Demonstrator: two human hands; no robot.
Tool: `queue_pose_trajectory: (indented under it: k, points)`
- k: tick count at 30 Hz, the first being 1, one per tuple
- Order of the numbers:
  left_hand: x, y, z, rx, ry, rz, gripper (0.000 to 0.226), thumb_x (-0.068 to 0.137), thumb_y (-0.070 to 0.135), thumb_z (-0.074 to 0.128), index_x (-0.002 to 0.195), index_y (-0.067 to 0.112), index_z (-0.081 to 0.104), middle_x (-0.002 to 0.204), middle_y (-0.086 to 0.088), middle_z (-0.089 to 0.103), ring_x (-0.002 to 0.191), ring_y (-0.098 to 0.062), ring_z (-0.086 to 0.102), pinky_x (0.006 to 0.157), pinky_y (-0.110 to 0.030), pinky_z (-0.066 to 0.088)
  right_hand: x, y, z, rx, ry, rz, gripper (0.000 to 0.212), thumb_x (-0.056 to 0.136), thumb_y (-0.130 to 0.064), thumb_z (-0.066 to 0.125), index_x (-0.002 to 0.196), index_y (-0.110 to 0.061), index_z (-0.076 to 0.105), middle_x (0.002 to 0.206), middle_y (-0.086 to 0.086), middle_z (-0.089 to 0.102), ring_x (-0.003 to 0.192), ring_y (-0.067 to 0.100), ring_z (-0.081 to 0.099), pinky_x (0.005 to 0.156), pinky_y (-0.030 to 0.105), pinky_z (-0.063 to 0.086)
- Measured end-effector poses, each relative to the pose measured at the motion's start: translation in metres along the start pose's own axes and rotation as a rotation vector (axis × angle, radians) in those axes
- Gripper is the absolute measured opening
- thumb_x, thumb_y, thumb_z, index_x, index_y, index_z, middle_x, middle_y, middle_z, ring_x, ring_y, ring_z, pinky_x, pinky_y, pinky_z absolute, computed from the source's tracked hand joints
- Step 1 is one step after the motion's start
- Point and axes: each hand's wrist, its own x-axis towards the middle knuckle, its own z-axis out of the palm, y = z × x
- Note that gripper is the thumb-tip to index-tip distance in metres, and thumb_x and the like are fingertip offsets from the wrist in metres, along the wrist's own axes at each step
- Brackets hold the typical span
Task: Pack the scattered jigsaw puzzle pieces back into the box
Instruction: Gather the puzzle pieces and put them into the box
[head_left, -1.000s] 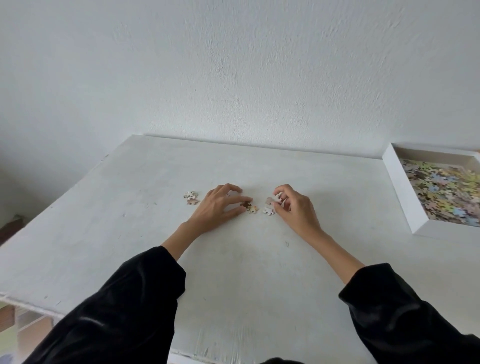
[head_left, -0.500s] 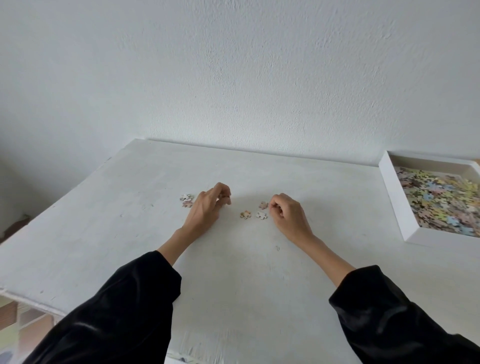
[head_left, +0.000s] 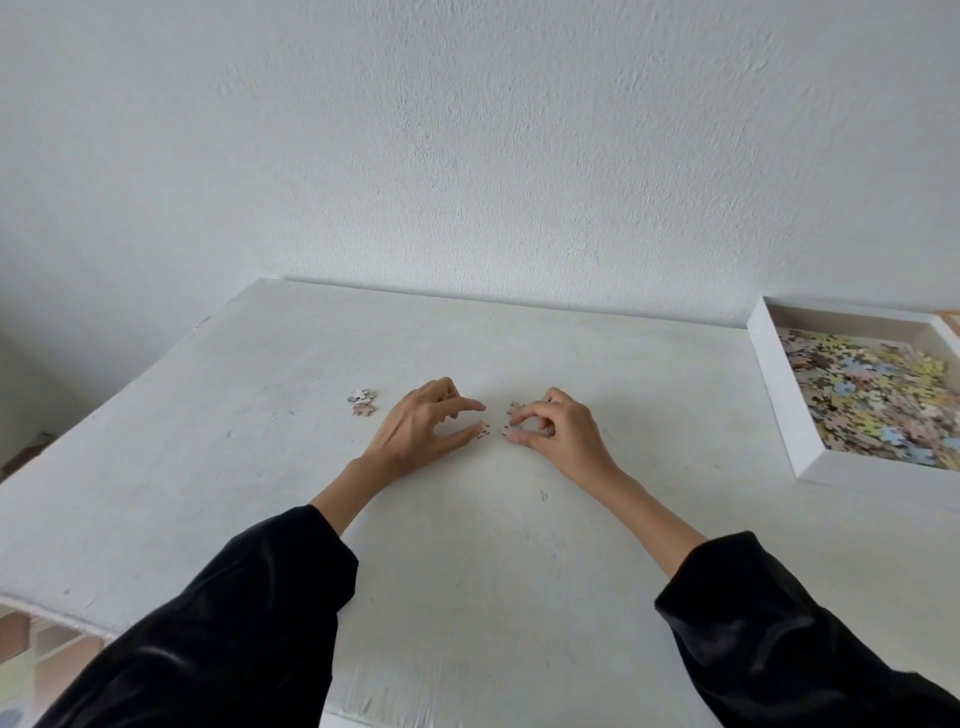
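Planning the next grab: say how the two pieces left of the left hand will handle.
The two pieces lie flat and thin on the table, so a push would probably slide them, and lifting likely needs an edge pinch. They look small, likely very light; rolling seems unlikely.

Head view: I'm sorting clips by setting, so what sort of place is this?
Probably a room at home: a worn white table against a plain textured wall, with a box of jigsaw pieces on it.

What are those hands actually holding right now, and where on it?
The right hand pinches a puzzle piece by its edges; the left hand only touches another piece with its thumb.
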Motion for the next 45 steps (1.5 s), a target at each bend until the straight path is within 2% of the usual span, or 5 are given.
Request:
queue_pose_trajectory:
  k: [21,28,37,40,45]
  points:
    - [0.011,-0.002,-0.001,-0.105,-0.134,-0.024,0.019,0.079,0.039,0.068,0.095,0.028,0.069,0.084,0.004,0.047,0.079,-0.014,0.048,0.066,-0.036,0.047,0.000,-0.004,0.000,-0.138,0.019,-0.008,0.024,0.082,-0.023,0.066,0.105,-0.018,0.070,0.080,-0.001,0.042,0.073,0.009,0.044,0.060,0.015,0.031]
    - [0.011,-0.002,-0.001,-0.117,-0.126,-0.019,0.024,0.080,0.037,0.069,0.101,0.028,0.069,0.084,0.008,0.045,0.078,-0.010,0.046,0.066,-0.030,0.044,0.001,-0.004,0.000,-0.139,-0.002,-0.018,0.017,0.082,-0.020,0.066,0.097,-0.014,0.067,0.073,-0.013,0.034,0.068,-0.003,0.042,0.063,0.022,0.034]
    - [0.012,-0.007,0.002,-0.166,-0.129,-0.037,0.022,0.077,0.044,0.067,0.092,0.028,0.070,0.082,0.007,0.048,0.079,-0.008,0.048,0.064,-0.024,0.041,-0.004,-0.006,0.001,-0.085,0.041,-0.136,0.013,0.088,-0.006,0.055,0.082,-0.007,0.043,0.083,0.001,0.048,0.082,0.019,0.059,0.063,0.029,0.046]
    - [0.016,-0.013,0.004,-0.235,-0.165,-0.098,0.017,0.073,0.033,0.076,0.086,0.027,0.067,0.082,0.011,0.044,0.078,-0.004,0.045,0.065,-0.013,0.035,-0.004,-0.004,0.001,-0.082,0.093,-0.111,0.008,0.089,0.001,0.050,0.085,-0.005,0.047,0.080,-0.002,0.049,0.068,0.009,0.049,0.061,0.023,0.039]
    - [0.019,-0.012,0.002,-0.347,-0.209,-0.092,0.026,0.072,0.017,0.077,0.077,0.022,0.053,0.081,0.008,0.047,0.071,-0.003,0.044,0.063,-0.010,0.036,-0.004,-0.005,0.003,-0.135,0.031,-0.087,0.026,0.091,0.000,0.037,0.109,-0.005,0.055,0.098,-0.001,0.058,0.082,0.009,0.054,0.071,0.019,0.041]
